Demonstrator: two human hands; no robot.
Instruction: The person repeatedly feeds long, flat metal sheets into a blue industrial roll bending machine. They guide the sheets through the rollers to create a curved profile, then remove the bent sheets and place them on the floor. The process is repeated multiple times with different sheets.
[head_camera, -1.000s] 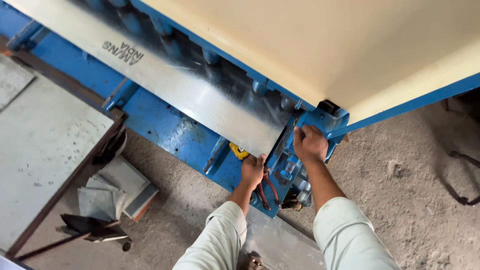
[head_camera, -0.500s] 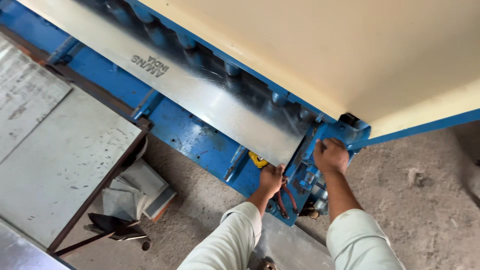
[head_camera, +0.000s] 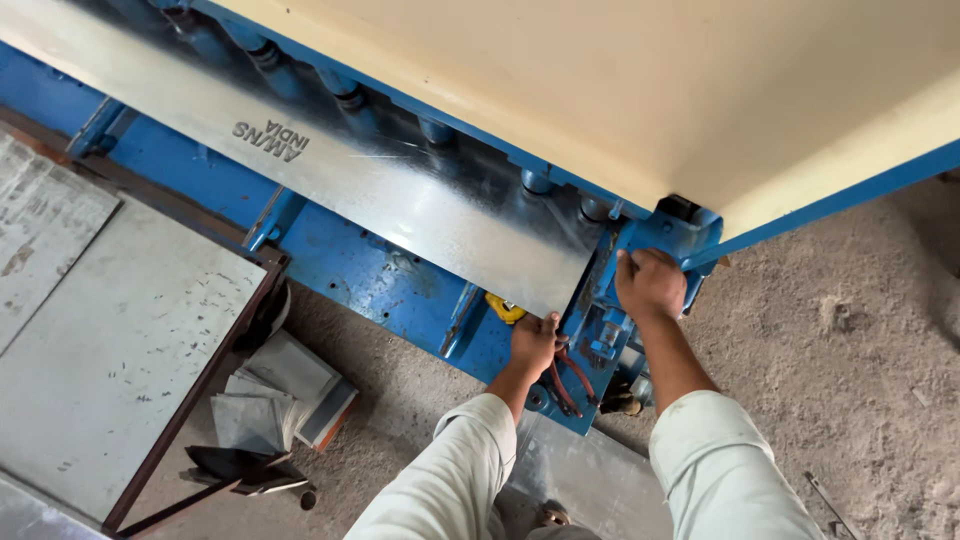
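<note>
Your left hand (head_camera: 533, 343) sits at the near corner of the galvanised steel sheet (head_camera: 400, 205), fingers curled on its edge where it meets the blue shearing machine (head_camera: 350, 275); it grips the sheet corner, though how firmly is hard to tell. Your right hand (head_camera: 650, 285) is clenched over the blue end bracket (head_camera: 690, 235) of the machine, just right of the sheet's end. The sheet's long axis runs away from you, up and to the left, under the cream top guard (head_camera: 620, 90). So the sheet lies left and ahead of both hands; the left is nearer, touching it, the right just beside. Red hoses (head_camera: 568, 372) hang below the left wrist; a yellow tag (head_camera: 505, 308) shows beside it. A grey metal surface (head_camera: 110, 350) stands well left, offcut sheets (head_camera: 280, 400) on the dusty floor (head_camera: 830, 380).
</note>
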